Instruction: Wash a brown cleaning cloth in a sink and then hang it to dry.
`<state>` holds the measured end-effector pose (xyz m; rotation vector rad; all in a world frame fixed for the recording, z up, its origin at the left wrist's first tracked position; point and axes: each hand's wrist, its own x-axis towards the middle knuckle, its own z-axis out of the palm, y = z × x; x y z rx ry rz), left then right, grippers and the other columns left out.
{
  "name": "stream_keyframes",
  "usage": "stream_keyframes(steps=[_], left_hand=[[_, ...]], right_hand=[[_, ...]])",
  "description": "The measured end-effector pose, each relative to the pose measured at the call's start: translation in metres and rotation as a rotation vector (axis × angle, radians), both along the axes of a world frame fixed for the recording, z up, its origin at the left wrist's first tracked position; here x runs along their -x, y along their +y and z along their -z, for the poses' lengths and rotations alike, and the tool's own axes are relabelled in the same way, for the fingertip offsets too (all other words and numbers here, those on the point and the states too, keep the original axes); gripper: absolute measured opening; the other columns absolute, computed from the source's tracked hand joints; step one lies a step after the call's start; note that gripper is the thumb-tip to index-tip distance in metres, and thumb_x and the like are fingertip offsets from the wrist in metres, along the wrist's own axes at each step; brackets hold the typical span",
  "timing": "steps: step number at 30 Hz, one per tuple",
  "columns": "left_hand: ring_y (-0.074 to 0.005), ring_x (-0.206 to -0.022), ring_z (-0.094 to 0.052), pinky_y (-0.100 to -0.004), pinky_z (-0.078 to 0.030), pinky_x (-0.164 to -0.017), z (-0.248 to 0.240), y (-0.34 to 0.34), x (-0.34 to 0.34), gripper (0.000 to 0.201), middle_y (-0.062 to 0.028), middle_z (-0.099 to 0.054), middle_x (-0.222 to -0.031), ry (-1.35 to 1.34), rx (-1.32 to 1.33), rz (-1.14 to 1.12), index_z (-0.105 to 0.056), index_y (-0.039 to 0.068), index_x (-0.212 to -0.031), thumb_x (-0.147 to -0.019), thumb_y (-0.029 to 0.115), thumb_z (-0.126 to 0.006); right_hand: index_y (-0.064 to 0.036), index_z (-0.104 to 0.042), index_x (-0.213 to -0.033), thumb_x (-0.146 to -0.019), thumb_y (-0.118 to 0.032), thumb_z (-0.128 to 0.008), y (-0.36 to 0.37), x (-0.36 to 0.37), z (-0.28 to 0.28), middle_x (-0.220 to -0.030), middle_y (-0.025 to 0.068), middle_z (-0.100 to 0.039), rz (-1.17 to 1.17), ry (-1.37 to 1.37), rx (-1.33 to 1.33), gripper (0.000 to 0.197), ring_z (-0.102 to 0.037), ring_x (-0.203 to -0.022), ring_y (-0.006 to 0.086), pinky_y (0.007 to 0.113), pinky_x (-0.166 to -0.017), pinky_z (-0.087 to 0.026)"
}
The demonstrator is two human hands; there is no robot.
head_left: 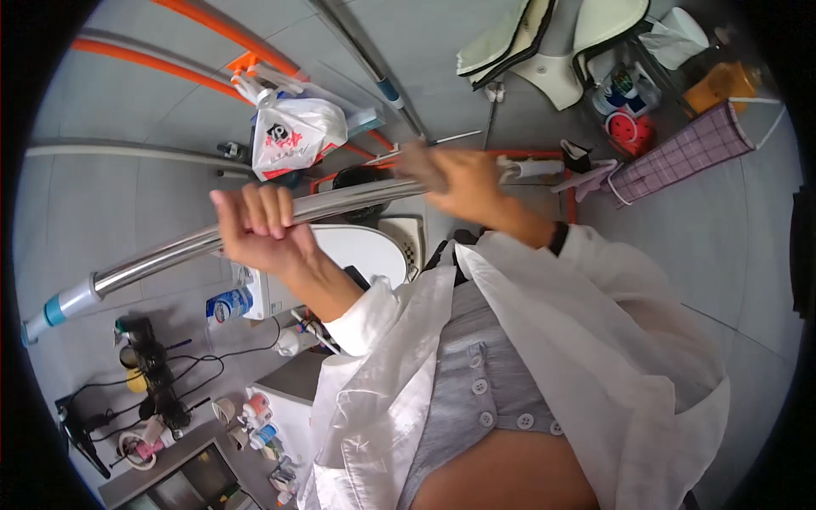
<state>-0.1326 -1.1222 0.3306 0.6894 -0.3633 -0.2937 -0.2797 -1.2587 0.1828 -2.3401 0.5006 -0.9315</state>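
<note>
A shiny metal pole (pixel 161 262) slants up from the left, the left hand (pixel 268 234) wrapped around it with fingers curled. Beyond the pole is a white plastic bag (pixel 297 132); farther right, the blurred right hand (pixel 472 189) clasps a brown cloth (pixel 421 166) against the pole.

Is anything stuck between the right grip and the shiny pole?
Yes: a brown pad, held in the right grip, sits by its left edge, over the pole in this view. Blur hides whether they touch. Nothing else visible is in the way.
</note>
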Motion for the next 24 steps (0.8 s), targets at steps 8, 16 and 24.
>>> stream_keyframes(steps=[8,16,24], left_hand=[[-0.0066,-0.032,-0.021,-0.0217,-0.018,-0.032,0.008,-0.011,0.003,0.045,0.0023,-0.027,-0.041,-0.027,-0.016,0.113,-0.032,0.015,-0.053,-0.095,0.027,-0.041],[-0.0066,-0.033,-0.021,-0.0225,-0.02,-0.034,0.016,-0.024,0.0,0.043,0.0034,-0.025,-0.042,-0.051,-0.01,0.082,-0.031,0.015,-0.053,-0.094,0.025,-0.043],[-0.0086,-0.035,-0.026,-0.0234,-0.028,-0.039,0.018,-0.03,0.021,0.033,0.0013,-0.031,-0.045,-0.128,-0.129,0.015,-0.036,0.013,-0.058,-0.09,0.015,-0.045]], right_hand=[[-0.0073,-0.058,-0.095,-0.062,-0.021,-0.069,-0.001,0.008,0.011,-0.076,0.0134,-0.063,-0.045,-0.013,-0.135,0.038,-0.062,-0.07,0.0334,0.043,-0.063,-0.05],[-0.0084,-0.06,-0.092,-0.057,-0.024,-0.069,-0.036,0.005,0.01,-0.075,0.0143,-0.064,-0.008,0.116,-0.132,0.04,-0.063,-0.068,0.0315,0.042,-0.061,-0.049],[-0.005,-0.057,-0.088,-0.057,-0.022,-0.071,0.004,-0.036,-0.069,-0.074,0.0156,-0.062,-0.161,0.03,-0.044,0.039,-0.062,-0.068,0.035,0.042,-0.06,-0.049]])
